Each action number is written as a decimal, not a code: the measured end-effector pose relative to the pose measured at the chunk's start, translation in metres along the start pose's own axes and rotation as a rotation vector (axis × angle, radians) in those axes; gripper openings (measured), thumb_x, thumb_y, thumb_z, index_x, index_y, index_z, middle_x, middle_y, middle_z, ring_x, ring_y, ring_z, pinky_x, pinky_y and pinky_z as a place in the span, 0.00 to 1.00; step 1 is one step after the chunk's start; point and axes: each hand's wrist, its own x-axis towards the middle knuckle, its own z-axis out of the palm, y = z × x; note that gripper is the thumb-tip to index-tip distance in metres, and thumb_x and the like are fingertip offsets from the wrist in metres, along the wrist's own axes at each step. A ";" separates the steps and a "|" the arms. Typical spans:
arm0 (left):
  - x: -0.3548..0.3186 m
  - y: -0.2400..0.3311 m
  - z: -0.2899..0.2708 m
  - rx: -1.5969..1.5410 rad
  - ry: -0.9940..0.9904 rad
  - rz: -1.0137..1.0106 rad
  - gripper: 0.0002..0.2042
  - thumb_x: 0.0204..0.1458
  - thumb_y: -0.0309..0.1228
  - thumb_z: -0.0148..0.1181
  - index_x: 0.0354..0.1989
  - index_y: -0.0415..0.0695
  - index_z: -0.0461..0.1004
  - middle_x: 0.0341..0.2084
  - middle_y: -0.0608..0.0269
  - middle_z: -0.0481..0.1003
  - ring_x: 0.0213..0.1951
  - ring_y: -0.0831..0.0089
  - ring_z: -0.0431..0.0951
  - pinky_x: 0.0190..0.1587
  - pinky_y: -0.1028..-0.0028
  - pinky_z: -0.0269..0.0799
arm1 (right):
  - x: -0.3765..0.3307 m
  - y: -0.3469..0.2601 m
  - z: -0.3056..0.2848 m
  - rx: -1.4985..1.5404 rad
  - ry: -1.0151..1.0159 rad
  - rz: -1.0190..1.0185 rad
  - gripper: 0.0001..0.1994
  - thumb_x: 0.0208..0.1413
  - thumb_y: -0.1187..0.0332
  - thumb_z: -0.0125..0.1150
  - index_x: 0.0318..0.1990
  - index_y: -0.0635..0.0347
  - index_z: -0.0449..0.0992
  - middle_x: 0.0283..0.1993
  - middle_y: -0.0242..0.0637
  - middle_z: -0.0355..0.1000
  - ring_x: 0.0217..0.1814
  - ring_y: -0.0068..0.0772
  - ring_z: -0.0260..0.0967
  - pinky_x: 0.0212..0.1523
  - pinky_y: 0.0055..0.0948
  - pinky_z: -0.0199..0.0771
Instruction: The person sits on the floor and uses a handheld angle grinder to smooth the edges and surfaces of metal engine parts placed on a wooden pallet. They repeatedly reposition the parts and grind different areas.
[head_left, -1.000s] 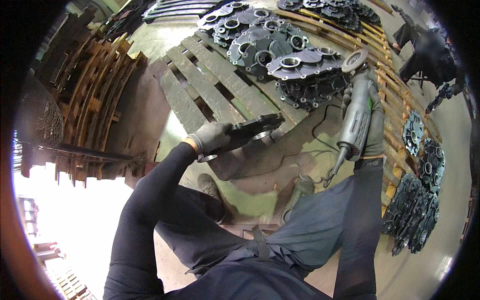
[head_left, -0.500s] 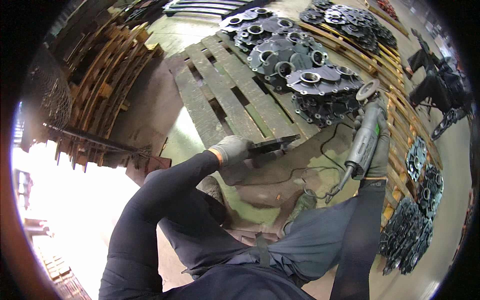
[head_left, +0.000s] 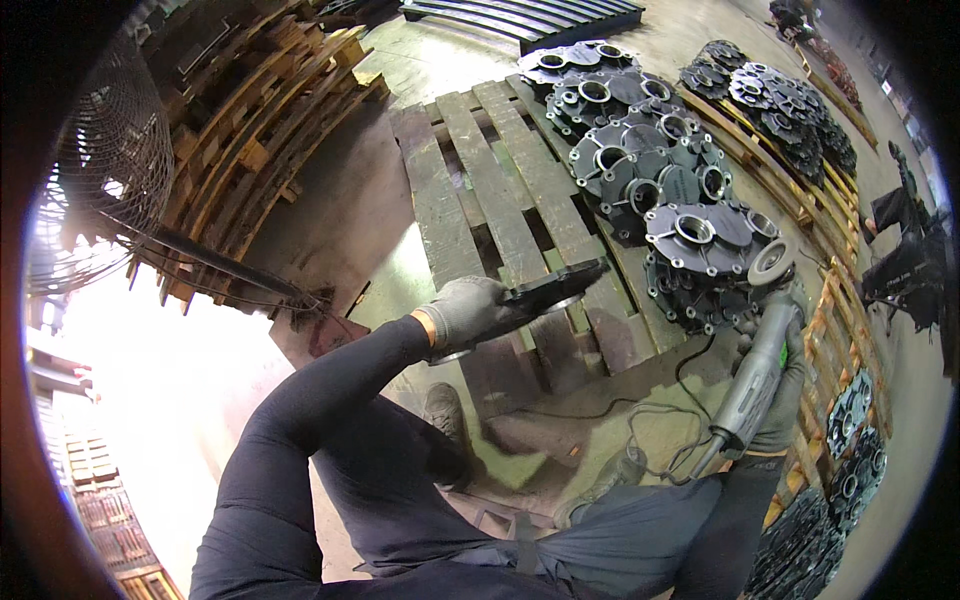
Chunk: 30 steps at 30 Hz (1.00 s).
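Observation:
My left hand (head_left: 462, 313), in a grey glove, grips a flat dark metal casting (head_left: 553, 287) by its edge and holds it over a wooden pallet (head_left: 480, 200). My right hand (head_left: 780, 400), also gloved, holds a grey angle grinder (head_left: 762, 350) upright, its disc (head_left: 772, 262) at the top beside a stack of round dark castings (head_left: 705, 255). The grinder's cable (head_left: 640, 420) trails down to the floor by my feet.
More stacks of dark castings (head_left: 620, 110) fill the pallet's far side and another pallet (head_left: 790, 110) to the right. Stacked wooden pallets (head_left: 260, 130) and a wire fan guard (head_left: 100, 160) stand on the left. A person in dark clothes (head_left: 905, 260) works at the right edge.
The view has tilted toward the pallet. My left hand has carried the flat casting forward over the pallet slats. The grinder stays upright in my right hand.

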 end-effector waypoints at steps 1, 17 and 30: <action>-0.002 0.006 -0.010 -0.039 -0.014 -0.050 0.17 0.66 0.42 0.62 0.51 0.41 0.84 0.34 0.45 0.84 0.37 0.52 0.87 0.46 0.56 0.79 | 0.004 0.002 0.003 -0.028 0.012 0.004 0.24 0.74 0.49 0.61 0.59 0.61 0.73 0.39 0.41 0.82 0.34 0.30 0.85 0.30 0.26 0.93; 0.160 -0.105 -0.157 -0.180 0.229 0.026 0.15 0.67 0.38 0.67 0.54 0.40 0.84 0.38 0.52 0.87 0.36 0.69 0.84 0.47 0.64 0.80 | 0.000 0.033 0.051 -0.164 0.388 0.203 0.23 0.74 0.49 0.60 0.62 0.59 0.74 0.39 0.43 0.82 0.31 0.33 0.83 0.28 0.28 0.88; 0.369 -0.197 -0.301 0.302 0.381 -0.059 0.19 0.64 0.44 0.68 0.51 0.40 0.86 0.43 0.46 0.86 0.46 0.55 0.86 0.55 0.59 0.78 | -0.026 0.034 0.045 -0.204 0.450 0.267 0.29 0.71 0.44 0.62 0.67 0.56 0.72 0.54 0.38 0.79 0.50 0.32 0.80 0.47 0.29 0.84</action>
